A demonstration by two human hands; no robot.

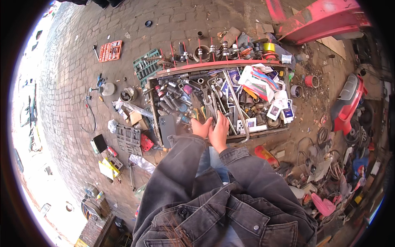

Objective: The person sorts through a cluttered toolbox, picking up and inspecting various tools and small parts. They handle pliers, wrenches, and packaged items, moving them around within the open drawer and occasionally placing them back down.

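Observation:
Both hands are close together over the near edge of a shallow tray (268, 134) crowded with sockets and wrenches. My left hand (201, 127) has its thumb towards the other hand; whether it grips anything does not show. Beside it on the right, my right hand (219, 129) points its fingers away from me, its palm side hidden. An open-ended wrench (206, 94) lies just beyond the fingertips. Pliers with yellow and green handles (202, 112) are by the left hand. A dark smartphone (167, 129) rests at the tray's left near corner. A long bent metal bar (236, 102) crosses the tray's right part.
Upright red pegs line a red rail (216, 64) behind the tray. A green socket case (148, 66) and an orange tool case (111, 51) lie on the paving. Grey plastic case (129, 138) stands left. Playing cards (274, 109) lie in the tray; a red steel beam (321, 21) is back right.

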